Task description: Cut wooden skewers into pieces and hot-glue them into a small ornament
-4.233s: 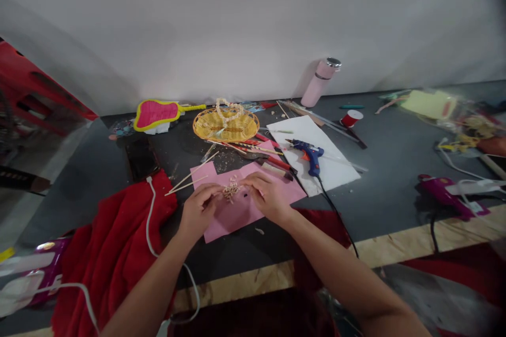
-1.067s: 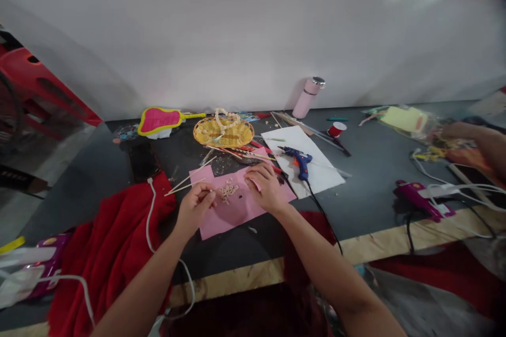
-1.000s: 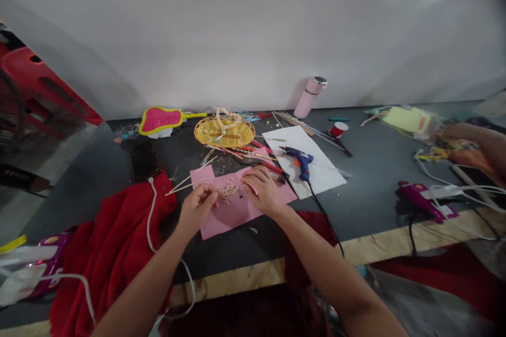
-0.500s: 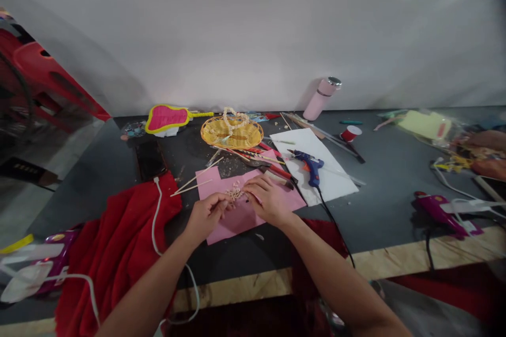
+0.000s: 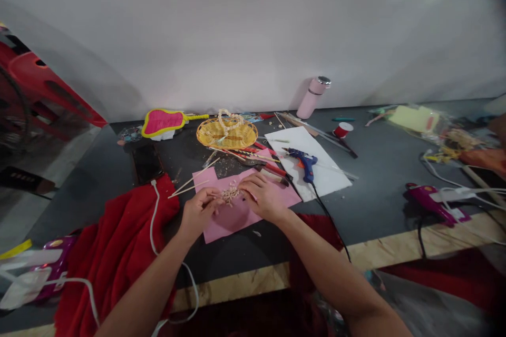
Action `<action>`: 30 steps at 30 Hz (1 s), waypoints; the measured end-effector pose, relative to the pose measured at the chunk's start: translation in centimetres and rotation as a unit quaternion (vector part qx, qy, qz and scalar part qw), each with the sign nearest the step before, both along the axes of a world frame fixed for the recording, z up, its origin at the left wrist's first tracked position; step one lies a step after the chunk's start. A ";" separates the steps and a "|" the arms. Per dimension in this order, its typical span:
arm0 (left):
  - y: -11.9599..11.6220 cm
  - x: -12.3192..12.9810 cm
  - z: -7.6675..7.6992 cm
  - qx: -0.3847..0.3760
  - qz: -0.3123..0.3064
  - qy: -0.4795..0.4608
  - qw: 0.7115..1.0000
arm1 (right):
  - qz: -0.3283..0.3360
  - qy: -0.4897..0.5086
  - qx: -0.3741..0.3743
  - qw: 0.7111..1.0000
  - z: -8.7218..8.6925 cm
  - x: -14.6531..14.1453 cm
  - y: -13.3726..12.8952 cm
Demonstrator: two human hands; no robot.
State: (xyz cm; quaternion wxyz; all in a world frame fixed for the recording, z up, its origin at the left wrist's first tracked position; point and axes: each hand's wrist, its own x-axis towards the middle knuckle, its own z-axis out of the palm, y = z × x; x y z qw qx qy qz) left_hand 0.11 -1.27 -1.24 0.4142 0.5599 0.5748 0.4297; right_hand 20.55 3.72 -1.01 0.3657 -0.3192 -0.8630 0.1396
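A small heap of pale beige pieces lies on a pink sheet of paper. At the heap's left edge is my left hand, thumb and fingers pinched together; what lies between them is too small to make out. My right hand curls over the right side of the heap with its fingertips drawn in, and anything they hold is hidden. Behind the paper stands a yellow wicker basket with a string of pale beads over it. Two thin sticks lie left of the paper.
A blue glue gun rests on white paper to the right, its cord crossing the table edge. Left are a phone, white cable and red cloth. A pink bottle stands by the grey partition.
The view has shifted slightly, moving the table items a little left in the picture. My left hand has drawn back slightly from the heap; my right hand stays beside it.
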 end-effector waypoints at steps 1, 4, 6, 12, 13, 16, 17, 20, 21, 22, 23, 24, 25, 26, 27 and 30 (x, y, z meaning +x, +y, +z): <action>0.0 0.0 -0.1 0.000 0.001 0.002 1.000 | 0.002 -0.001 0.002 1.000 0.0 0.1 0.0; -0.1 -0.1 -0.1 0.002 0.005 -0.010 1.000 | -0.018 0.005 0.005 1.000 0.0 0.9 0.3; -0.2 -0.2 0.0 0.003 0.002 -0.031 1.000 | -0.053 0.026 0.009 0.998 0.0 1.6 0.6; 0.2 -0.3 0.3 0.027 0.018 -0.089 0.995 | -0.130 0.048 0.026 0.990 -0.2 3.0 1.5; 0.3 -0.3 0.2 0.030 0.023 -0.095 0.995 | -0.132 0.046 0.028 0.990 -0.3 3.1 1.6; 0.5 -0.3 0.1 0.036 0.033 -0.099 0.994 | -0.133 0.048 0.030 0.990 -0.5 3.2 1.8; 0.5 -0.3 0.1 0.036 0.033 -0.098 0.994 | -0.131 0.050 0.029 0.990 -0.5 3.3 1.8; 0.4 -0.2 0.1 0.027 0.022 -0.093 0.995 | -0.130 0.058 0.015 0.990 -0.5 3.2 1.7; 0.3 -0.1 0.2 0.024 0.020 -0.092 0.995 | -0.128 0.060 0.008 0.990 -0.5 3.1 1.6; 0.2 0.0 0.2 0.021 0.018 -0.090 0.996 | -0.126 0.064 0.003 0.990 -0.5 3.0 1.5; 0.2 0.0 0.2 0.019 0.017 -0.087 0.996 | -0.123 0.065 -0.002 0.990 -0.4 2.9 1.4; 0.1 0.1 0.2 0.019 0.015 -0.084 0.996 | -0.118 0.064 -0.005 0.991 -0.4 2.7 1.2; 0.0 0.2 0.2 0.019 0.010 -0.077 0.997 | -0.115 0.063 -0.005 0.991 -0.3 2.5 1.1; 0.0 0.2 0.2 0.022 0.008 -0.065 0.998 | -0.113 0.059 -0.003 0.992 -0.2 2.5 1.0; 0.0 0.3 0.2 0.022 0.007 -0.051 0.998 | -0.116 0.056 0.001 0.992 0.1 2.5 1.1; 0.0 0.3 0.2 0.014 0.001 -0.037 0.999 | -0.172 0.021 0.012 0.985 1.3 4.0 1.7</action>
